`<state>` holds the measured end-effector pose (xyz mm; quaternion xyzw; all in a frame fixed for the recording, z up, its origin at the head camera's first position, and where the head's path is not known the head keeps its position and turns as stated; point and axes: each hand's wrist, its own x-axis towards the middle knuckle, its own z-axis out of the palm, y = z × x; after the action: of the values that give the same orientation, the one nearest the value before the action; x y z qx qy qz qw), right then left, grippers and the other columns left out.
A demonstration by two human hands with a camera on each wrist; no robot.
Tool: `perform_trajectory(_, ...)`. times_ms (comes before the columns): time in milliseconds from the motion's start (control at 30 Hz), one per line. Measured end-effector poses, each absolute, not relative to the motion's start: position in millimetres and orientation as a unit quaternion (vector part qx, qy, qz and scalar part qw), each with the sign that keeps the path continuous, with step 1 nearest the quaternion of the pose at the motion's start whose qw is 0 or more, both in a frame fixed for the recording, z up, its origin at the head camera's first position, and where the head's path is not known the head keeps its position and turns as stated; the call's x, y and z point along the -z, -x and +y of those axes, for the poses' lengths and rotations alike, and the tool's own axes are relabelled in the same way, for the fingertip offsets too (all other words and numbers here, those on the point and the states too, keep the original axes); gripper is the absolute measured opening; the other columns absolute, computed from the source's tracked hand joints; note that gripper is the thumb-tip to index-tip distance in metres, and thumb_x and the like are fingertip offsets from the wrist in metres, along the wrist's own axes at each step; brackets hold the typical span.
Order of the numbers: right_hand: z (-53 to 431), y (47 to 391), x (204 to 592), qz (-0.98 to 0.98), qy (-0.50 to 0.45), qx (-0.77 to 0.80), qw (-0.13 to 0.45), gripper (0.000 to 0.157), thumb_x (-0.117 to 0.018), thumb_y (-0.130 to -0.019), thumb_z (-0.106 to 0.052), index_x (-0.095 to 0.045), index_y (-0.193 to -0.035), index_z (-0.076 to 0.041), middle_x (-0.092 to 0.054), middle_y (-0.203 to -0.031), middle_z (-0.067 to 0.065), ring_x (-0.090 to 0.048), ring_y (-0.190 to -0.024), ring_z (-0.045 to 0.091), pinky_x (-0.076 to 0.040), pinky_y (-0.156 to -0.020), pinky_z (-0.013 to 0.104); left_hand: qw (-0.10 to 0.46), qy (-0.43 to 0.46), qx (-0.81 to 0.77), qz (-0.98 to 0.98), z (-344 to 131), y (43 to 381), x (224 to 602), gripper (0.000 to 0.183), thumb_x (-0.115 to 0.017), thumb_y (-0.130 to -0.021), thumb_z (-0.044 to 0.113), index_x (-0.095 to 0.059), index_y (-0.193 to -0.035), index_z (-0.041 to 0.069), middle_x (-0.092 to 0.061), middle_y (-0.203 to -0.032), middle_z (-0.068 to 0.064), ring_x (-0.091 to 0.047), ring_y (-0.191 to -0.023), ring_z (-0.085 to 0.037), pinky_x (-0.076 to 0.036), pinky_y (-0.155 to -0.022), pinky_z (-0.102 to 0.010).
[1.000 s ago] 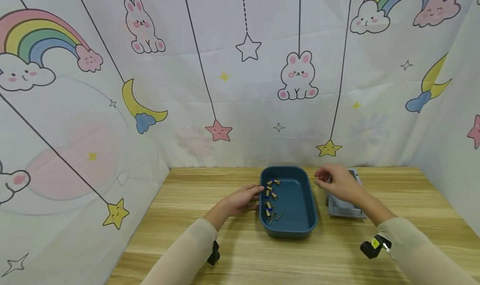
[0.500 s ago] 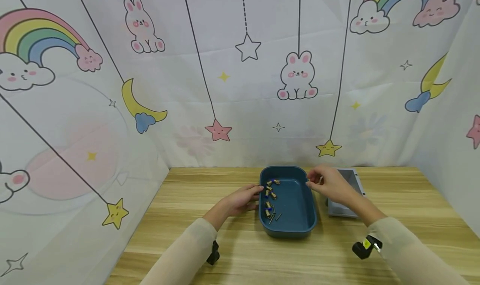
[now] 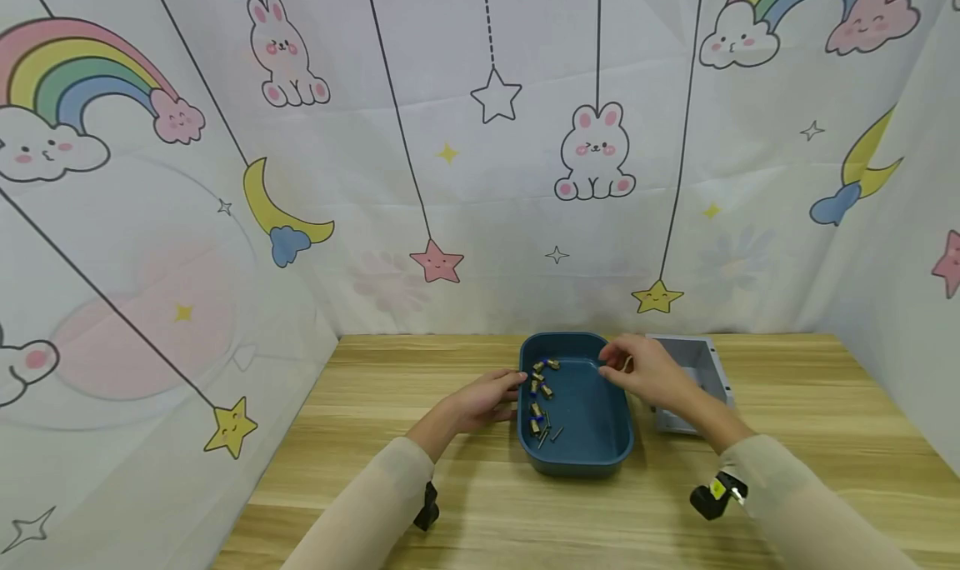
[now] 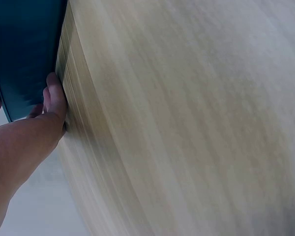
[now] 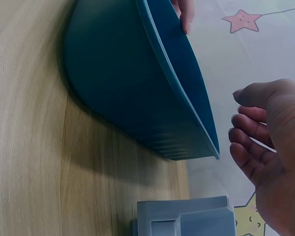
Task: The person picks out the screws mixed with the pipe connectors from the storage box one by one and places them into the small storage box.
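Observation:
A dark teal plastic bin (image 3: 592, 412) stands on the table, longer front to back than wide. Along its inner left side lie several small brass-coloured fittings (image 3: 536, 412) with blue parts, plus a few thin metal pins or screws (image 3: 557, 434). My left hand (image 3: 482, 402) grips the bin's left wall, thumb by the rim and fingers on the outside; the left wrist view shows those fingers (image 4: 56, 96) low against the wall. Over the bin's right rim hovers my right hand (image 3: 647, 377), fingers loosely bent. In the right wrist view its thumb stands apart from the fingers, nothing visible between them.
Right of the bin sits a grey rectangular box (image 3: 712, 370), partly covered by my right forearm. A patterned white curtain (image 3: 510, 187) rises at the table's back edge. Black wrist cameras (image 3: 708, 501) hang under both sleeves.
My right hand has moved left from above the grey box to over the bin's right rim, uncovering more of the box. The left hand and the bin stay where they were.

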<state>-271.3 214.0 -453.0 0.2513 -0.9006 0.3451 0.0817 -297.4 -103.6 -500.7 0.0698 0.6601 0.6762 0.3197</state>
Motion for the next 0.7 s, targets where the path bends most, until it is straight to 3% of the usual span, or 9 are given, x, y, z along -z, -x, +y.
perform_trajectory(700,202.0,275.6,461.3,-0.889,-0.269,-0.363,0.070,0.012,-0.079,-0.097,-0.012,-0.074,-0.105,-0.005,-0.069,-0.092,-0.002,-0.064,-0.082,0.011,-0.058,-0.071,0.029,0.312,-0.071,-0.678,0.661,-102.4,296.4,501.9,0.064,-0.051,-0.114,0.033,-0.030,-0.161,-0.006,-0.048,-0.156,-0.023,-0.043,-0.149,-0.037,-0.047,-0.116,-0.049)
